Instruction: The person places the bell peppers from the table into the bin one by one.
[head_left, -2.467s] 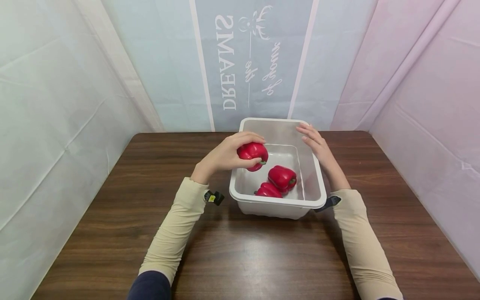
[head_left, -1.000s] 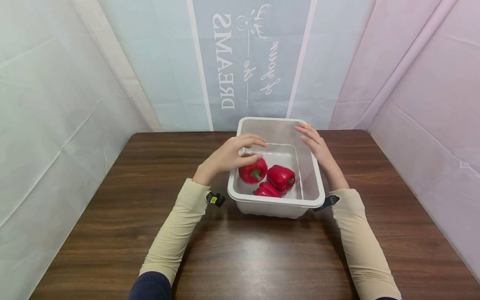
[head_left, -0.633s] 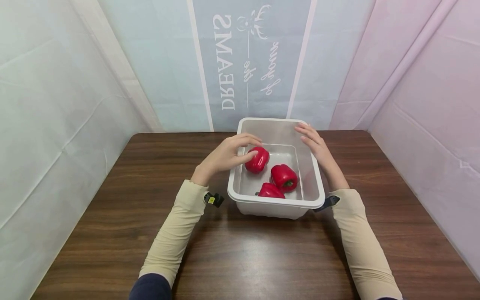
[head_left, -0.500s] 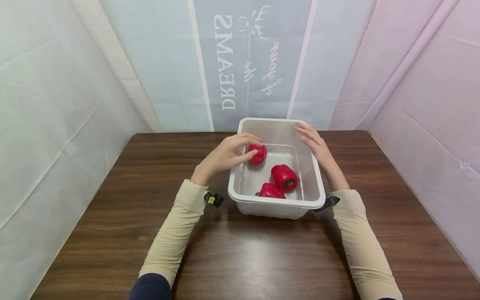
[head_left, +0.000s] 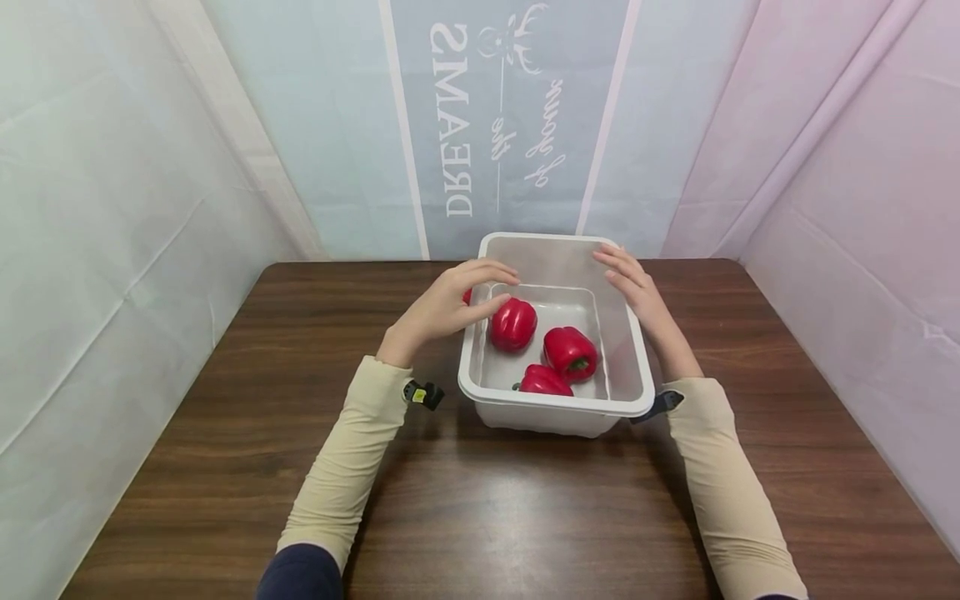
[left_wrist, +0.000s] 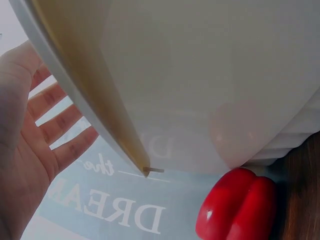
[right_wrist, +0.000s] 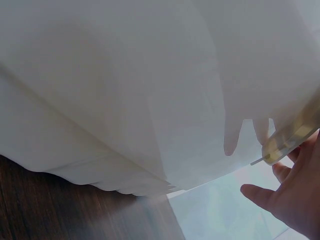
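Note:
A white plastic bin [head_left: 555,406] stands on the table with three red bell peppers in it. One bell pepper [head_left: 514,325] lies near the left wall, a second [head_left: 570,353] at the centre right, and the third [head_left: 543,381] near the front, partly hidden by the rim. My left hand [head_left: 453,304] hovers at the left rim with loosely bent fingers and nothing in its grasp. Outside the bin, mostly hidden behind that hand, sits another bell pepper [left_wrist: 237,207], clear in the left wrist view. My right hand [head_left: 637,292] is at the right rim, fingers extended over it.
The brown wooden table [head_left: 480,508] extends around the bin. Behind it hangs a pale blue cloth [head_left: 510,125] with mirrored lettering. White cloth walls [head_left: 112,250] close off both sides.
My left hand held a bell pepper over the bin and let it go inside. That pepper rolled backward, then came forward again. The left hand has shifted slightly left; the right hand stayed put.

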